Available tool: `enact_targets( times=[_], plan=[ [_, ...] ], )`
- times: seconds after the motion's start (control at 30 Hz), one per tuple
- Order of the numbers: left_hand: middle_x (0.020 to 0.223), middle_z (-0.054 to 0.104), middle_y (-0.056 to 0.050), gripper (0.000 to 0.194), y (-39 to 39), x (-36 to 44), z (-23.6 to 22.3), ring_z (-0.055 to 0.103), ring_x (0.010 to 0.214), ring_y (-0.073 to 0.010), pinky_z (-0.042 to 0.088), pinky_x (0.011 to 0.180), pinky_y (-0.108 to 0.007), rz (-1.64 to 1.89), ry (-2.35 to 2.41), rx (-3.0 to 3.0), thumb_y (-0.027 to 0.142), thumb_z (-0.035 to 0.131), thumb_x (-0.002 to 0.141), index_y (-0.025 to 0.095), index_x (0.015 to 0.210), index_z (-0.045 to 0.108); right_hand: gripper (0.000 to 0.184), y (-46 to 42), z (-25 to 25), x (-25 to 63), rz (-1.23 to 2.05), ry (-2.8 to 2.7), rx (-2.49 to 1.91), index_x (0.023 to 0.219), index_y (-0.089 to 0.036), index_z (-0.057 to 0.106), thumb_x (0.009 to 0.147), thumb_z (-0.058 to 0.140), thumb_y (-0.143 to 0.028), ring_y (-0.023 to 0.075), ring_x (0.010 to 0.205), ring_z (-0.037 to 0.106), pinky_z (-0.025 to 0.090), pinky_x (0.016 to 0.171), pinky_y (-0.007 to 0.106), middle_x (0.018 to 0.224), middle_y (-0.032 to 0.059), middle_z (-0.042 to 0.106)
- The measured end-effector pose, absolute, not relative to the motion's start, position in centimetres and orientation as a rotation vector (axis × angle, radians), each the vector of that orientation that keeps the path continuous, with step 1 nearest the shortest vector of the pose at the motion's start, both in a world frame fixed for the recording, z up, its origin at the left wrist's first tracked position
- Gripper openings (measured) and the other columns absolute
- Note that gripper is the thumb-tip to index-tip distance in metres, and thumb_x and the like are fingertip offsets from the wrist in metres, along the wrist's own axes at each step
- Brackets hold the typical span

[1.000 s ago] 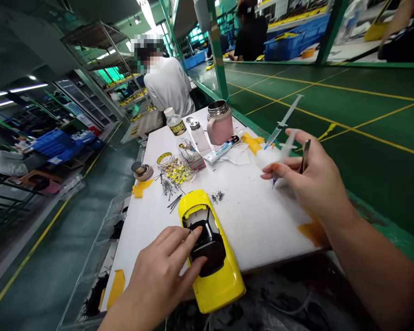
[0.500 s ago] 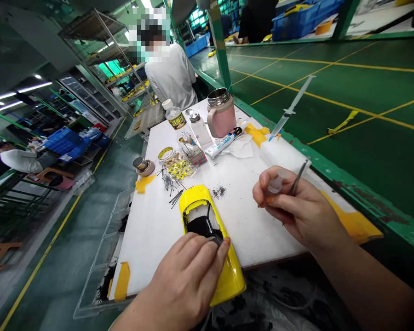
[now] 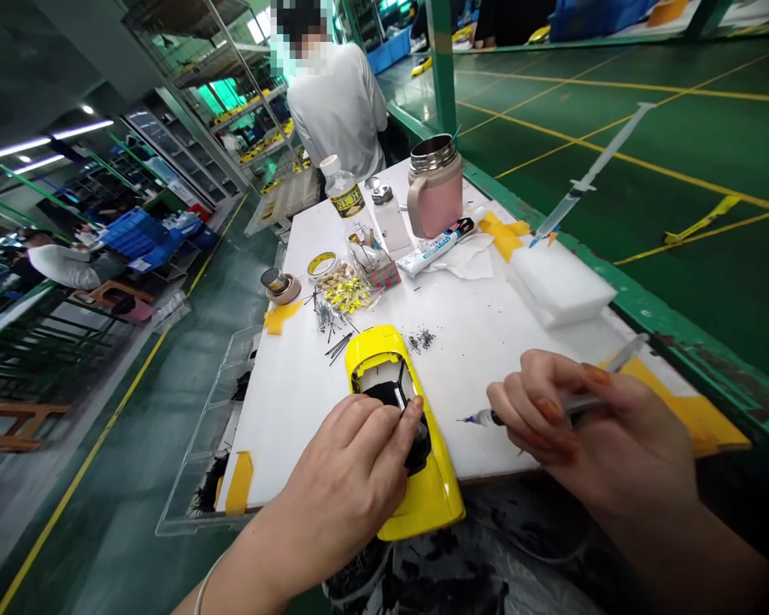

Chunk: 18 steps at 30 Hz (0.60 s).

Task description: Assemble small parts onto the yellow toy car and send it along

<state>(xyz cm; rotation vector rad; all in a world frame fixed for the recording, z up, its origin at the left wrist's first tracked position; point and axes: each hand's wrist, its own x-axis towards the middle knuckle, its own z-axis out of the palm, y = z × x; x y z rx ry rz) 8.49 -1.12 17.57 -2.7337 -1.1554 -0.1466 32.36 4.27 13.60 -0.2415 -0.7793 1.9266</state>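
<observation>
Fingers (image 3: pixel 538 410), syringe (image 3: pixel 487 418) now nearer car (image 3: pixel 416 478)
</observation>
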Motion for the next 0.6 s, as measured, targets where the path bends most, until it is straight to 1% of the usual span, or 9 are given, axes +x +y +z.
enact_targets(
  times=[0.13,0.2,0.3,0.37,0.4,0.47,0.5,0.57,0.6],
  plan=[
    [0.104,0.063,-0.012,0.059,-1.3,8.2,17.5,0.052,0.100,-0.0245,0.050,0.096,-0.045,-0.335,-1.054,-2.770,0.000,0.062,0.085,-0.001,0.142,0.049,0.029,3.4,13.5,32.2,1.957,-0.770,-0.211,0.073,-0.020,0.063,0.092,0.054,-0.041,0.0131,0.052,0.029,0.025,0.046,0.024,0.051,-0.0016,0.031],
    [0.102,0.062,-0.013,0.059,-1.4,7.4,17.6,0.052,0.099,-0.0235,0.049,0.093,-0.044,-0.508,-1.073,-2.779,-0.002,0.061,0.082,-0.002,0.141,0.050,0.029,2.9,13.6,32.0,1.975,-0.760,-0.217,0.073,-0.021,0.064,0.091,0.056,-0.042,0.0134,0.052,0.029,0.025,0.046,0.025,0.051,-0.0015,0.031],
    [0.103,0.061,-0.012,0.060,-1.1,5.8,17.5,0.054,0.097,-0.0221,0.049,0.083,-0.038,-0.844,-1.242,-2.827,0.009,0.068,0.083,0.002,0.141,0.053,0.041,2.1,13.7,31.4,2.004,-0.722,-0.236,0.071,-0.021,0.063,0.094,0.056,-0.054,0.0136,0.052,0.027,0.023,0.046,0.027,0.051,-0.0018,0.030],
    [0.100,0.061,-0.009,0.057,-0.2,4.5,16.9,0.055,0.093,-0.0193,0.048,0.081,-0.035,-1.124,-1.405,-2.753,0.018,0.069,0.086,0.011,0.142,0.056,0.050,1.5,13.8,30.5,2.024,-0.700,-0.239,0.070,-0.021,0.063,0.093,0.053,-0.065,0.0134,0.051,0.026,0.022,0.046,0.027,0.051,-0.0023,0.028],
    [0.096,0.061,-0.006,0.052,0.4,3.9,16.3,0.056,0.091,-0.0177,0.048,0.081,-0.034,-1.272,-1.525,-2.659,0.020,0.067,0.089,0.016,0.140,0.060,0.051,1.2,13.8,30.0,2.035,-0.693,-0.233,0.071,-0.021,0.063,0.093,0.053,-0.066,0.0133,0.051,0.026,0.022,0.046,0.027,0.050,-0.0026,0.027],
    [0.089,0.061,-0.003,0.038,2.1,2.8,14.8,0.057,0.086,-0.0146,0.049,0.079,-0.030,-1.597,-1.819,-2.384,0.024,0.062,0.095,0.024,0.132,0.068,0.045,0.7,13.9,28.8,2.067,-0.676,-0.212,0.074,-0.022,0.063,0.094,0.055,-0.061,0.0131,0.051,0.024,0.021,0.045,0.026,0.049,-0.0030,0.027],
    [0.088,0.061,-0.003,0.033,3.0,2.3,13.8,0.057,0.085,-0.0141,0.051,0.077,-0.028,-1.789,-1.986,-2.210,0.028,0.062,0.095,0.024,0.126,0.072,0.040,0.5,14.0,28.2,2.077,-0.666,-0.205,0.075,-0.022,0.063,0.095,0.056,-0.056,0.0130,0.051,0.024,0.020,0.045,0.025,0.049,-0.0032,0.027],
    [0.094,0.064,-0.005,0.035,4.7,1.5,11.9,0.057,0.084,-0.0137,0.054,0.072,-0.025,-2.159,-2.195,-1.863,0.036,0.067,0.091,0.023,0.122,0.075,0.032,0.1,14.0,26.9,2.066,-0.664,-0.190,0.078,-0.022,0.062,0.096,0.057,-0.048,0.0127,0.050,0.024,0.020,0.045,0.024,0.049,-0.0037,0.028],
    [0.096,0.066,-0.005,0.037,5.4,1.3,11.1,0.058,0.083,-0.0134,0.054,0.070,-0.024,-2.276,-2.251,-1.726,0.038,0.070,0.087,0.022,0.120,0.075,0.029,-0.1,14.0,26.3,2.050,-0.671,-0.193,0.079,-0.022,0.062,0.096,0.057,-0.046,0.0125,0.050,0.025,0.021,0.045,0.024,0.049,-0.0039,0.029]
  ],
)
